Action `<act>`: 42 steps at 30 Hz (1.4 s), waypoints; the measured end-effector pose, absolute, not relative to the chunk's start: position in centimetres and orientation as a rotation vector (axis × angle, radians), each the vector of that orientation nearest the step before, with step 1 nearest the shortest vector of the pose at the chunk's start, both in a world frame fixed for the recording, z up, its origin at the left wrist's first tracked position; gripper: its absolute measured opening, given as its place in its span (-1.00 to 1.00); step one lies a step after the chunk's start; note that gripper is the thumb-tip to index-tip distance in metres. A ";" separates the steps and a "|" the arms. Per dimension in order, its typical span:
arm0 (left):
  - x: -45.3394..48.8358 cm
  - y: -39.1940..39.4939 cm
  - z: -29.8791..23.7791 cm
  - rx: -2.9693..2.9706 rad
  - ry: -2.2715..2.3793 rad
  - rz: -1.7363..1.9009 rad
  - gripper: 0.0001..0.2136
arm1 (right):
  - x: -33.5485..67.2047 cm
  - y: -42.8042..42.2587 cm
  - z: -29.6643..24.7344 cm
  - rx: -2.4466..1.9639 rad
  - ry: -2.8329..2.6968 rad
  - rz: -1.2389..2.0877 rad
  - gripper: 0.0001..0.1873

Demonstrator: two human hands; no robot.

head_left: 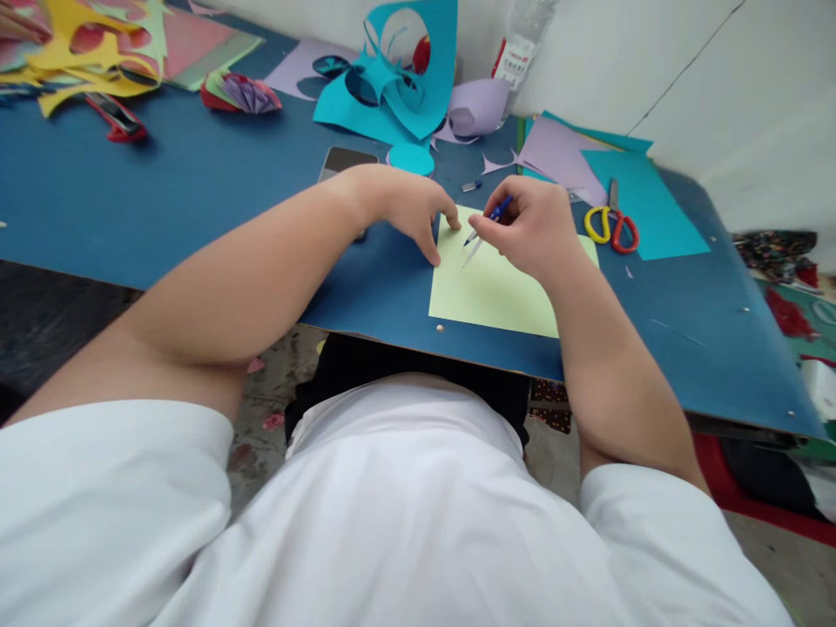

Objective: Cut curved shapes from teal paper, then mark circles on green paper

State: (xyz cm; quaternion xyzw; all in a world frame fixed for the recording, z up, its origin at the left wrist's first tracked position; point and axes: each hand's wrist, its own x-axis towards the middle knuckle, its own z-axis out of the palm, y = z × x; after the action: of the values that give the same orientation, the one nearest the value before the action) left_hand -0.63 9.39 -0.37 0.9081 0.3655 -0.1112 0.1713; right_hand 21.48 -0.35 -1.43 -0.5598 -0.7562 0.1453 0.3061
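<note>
A sheet of pale green paper point(496, 292) lies on the blue table near its front edge. My right hand point(532, 222) is closed around a drawing compass point(497, 211) with a blue body, and its two thin legs point down at the paper. Whether both tips touch the sheet I cannot tell. My left hand point(418, 213) rests at the sheet's left edge, thumb and index finger apart, fingertips on or just beside the paper. The other left fingers are curled out of sight. Behind the left hand lies a blue paper circle point(410, 159).
Scissors point(612, 222) with yellow and red handles lie right of my right hand, beside blue sheets point(653, 205). Cut blue paper scraps point(392, 96) and a plastic bottle point(522, 52) stand at the back. A phone point(346, 161), a red cutter point(117, 117) and yellow scraps point(97, 52) are leftward.
</note>
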 end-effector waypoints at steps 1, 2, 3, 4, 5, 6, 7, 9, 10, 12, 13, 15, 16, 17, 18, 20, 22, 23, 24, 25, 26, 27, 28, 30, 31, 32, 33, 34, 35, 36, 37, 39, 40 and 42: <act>-0.6 9.3 -0.3 2.580 1.038 -0.313 0.07 | 21.5 -0.4 -1.4 -1.480 -2.001 0.382 -0.60; -0.6 9.2 -0.3 2.582 1.039 -0.312 0.07 | 21.4 -0.4 -1.4 -1.481 -1.999 0.378 -0.60; -0.6 9.2 -0.2 2.585 1.040 -0.313 0.06 | 21.4 -0.4 -1.4 -1.483 -1.997 0.375 -0.59; -0.6 9.1 -0.1 2.589 1.042 -0.317 0.05 | 21.4 -0.4 -1.4 -1.486 -1.994 0.371 -0.59; -0.5 9.0 -0.1 2.593 1.045 -0.322 0.05 | 21.4 -0.4 -1.4 -1.488 -1.992 0.368 -0.59; -0.5 9.0 0.0 2.594 1.047 -0.326 0.04 | 21.4 -0.4 -1.4 -1.489 -1.992 0.365 -0.59; -0.5 9.0 0.0 2.593 1.049 -0.329 0.03 | 21.3 -0.4 -1.4 -1.489 -1.992 0.364 -0.59; -0.5 9.1 -0.1 2.586 1.045 -0.324 0.04 | 21.3 -0.4 -1.4 -1.487 -1.997 0.365 -0.59; -0.6 9.1 -0.2 2.583 1.041 -0.319 0.05 | 21.3 -0.4 -1.4 -1.489 -1.998 0.365 -0.59; -0.6 9.3 -0.5 2.581 1.030 -0.315 0.08 | 21.3 -0.5 -1.3 -1.499 -1.999 0.363 -0.60; -0.7 9.4 -0.5 2.582 1.026 -0.315 0.09 | 21.3 -0.5 -1.3 -1.504 -1.998 0.360 -0.60; -0.7 9.5 -0.7 2.588 1.020 -0.313 0.11 | 21.2 -0.5 -1.3 -1.508 -1.995 0.357 -0.61; -0.7 9.5 -0.7 2.591 1.020 -0.313 0.11 | 21.2 -0.6 -1.2 -1.507 -1.994 0.357 -0.61; -0.7 9.5 -0.7 2.594 1.023 -0.310 0.11 | 21.2 -0.6 -1.2 -1.507 -1.991 0.357 -0.61; -0.7 9.5 -0.6 2.596 1.025 -0.309 0.11 | 21.2 -0.6 -1.2 -1.509 -1.988 0.358 -0.61; -0.7 9.3 -0.4 2.597 1.029 -0.313 0.11 | 21.1 -0.7 -1.1 -1.513 -1.982 0.362 -0.61; -0.7 9.2 -0.3 2.595 1.037 -0.315 0.10 | 21.1 -0.7 -1.1 -1.515 -1.978 0.362 -0.62; -0.7 9.2 -0.2 2.593 1.040 -0.316 0.09 | 21.0 -0.7 -1.1 -1.515 -1.978 0.361 -0.63; -0.7 9.1 -0.1 2.591 1.045 -0.315 0.08 | 21.0 -0.7 -1.1 -1.515 -1.979 0.359 -0.64; -0.7 9.1 -0.1 2.589 1.049 -0.312 0.08 | 21.1 -0.7 -1.1 -1.515 -1.981 0.357 -0.65; -0.7 9.1 -0.1 2.589 1.050 -0.308 0.07 | 21.1 -0.7 -1.1 -1.514 -1.982 0.357 -0.65; -0.7 9.1 0.0 2.590 1.046 -0.306 0.06 | 21.1 -0.7 -1.1 -1.513 -1.984 0.360 -0.65; -0.6 9.1 0.0 2.594 1.041 -0.304 0.05 | 21.1 -0.7 -1.1 -1.511 -1.985 0.362 -0.65; -0.6 9.1 0.0 2.601 1.035 -0.307 0.04 | 21.1 -0.7 -1.0 -1.509 -1.986 0.364 -0.65; -0.6 9.1 0.0 2.600 1.035 -0.310 0.04 | 21.2 -0.7 -1.0 -1.509 -1.985 0.361 -0.65; -0.6 9.1 0.0 2.595 1.037 -0.310 0.05 | 21.2 -0.7 -1.0 -1.510 -1.985 0.358 -0.66; -0.6 9.0 0.0 2.589 1.039 -0.315 0.06 | 21.2 -0.7 -1.1 -1.512 -1.984 0.355 -0.66; -0.6 9.0 0.0 2.585 1.040 -0.317 0.06 | 21.2 -0.6 -1.1 -1.513 -1.983 0.353 -0.66; -0.6 9.1 0.0 2.586 1.039 -0.319 0.06 | 21.2 -0.6 -1.1 -1.513 -1.983 0.355 -0.65; -0.6 9.1 -0.1 2.590 1.036 -0.320 0.06 | 21.2 -0.6 -1.1 -1.509 -1.981 0.358 -0.65; -0.6 9.1 -0.1 2.594 1.036 -0.322 0.05 | 21.2 -0.6 -1.2 -1.503 -1.980 0.362 -0.64; -0.6 9.2 -0.1 2.598 1.038 -0.319 0.05 | 21.2 -0.6 -1.2 -1.492 -1.977 0.366 -0.62; -0.6 9.2 -0.2 2.596 1.040 -0.318 0.06 | 21.2 -0.5 -1.2 -1.491 -1.977 0.367 -0.62; -0.7 9.4 -0.3 2.581 1.041 -0.320 0.09 | 21.2 -0.6 -1.2 -1.501 -1.978 0.371 -0.60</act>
State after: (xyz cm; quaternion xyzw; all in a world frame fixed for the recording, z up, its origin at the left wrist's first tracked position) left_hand -0.67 9.37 -0.26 0.9081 0.3663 -0.1126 0.1691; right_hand 21.16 -0.55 -1.20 -0.5683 -0.7489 0.1406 0.3106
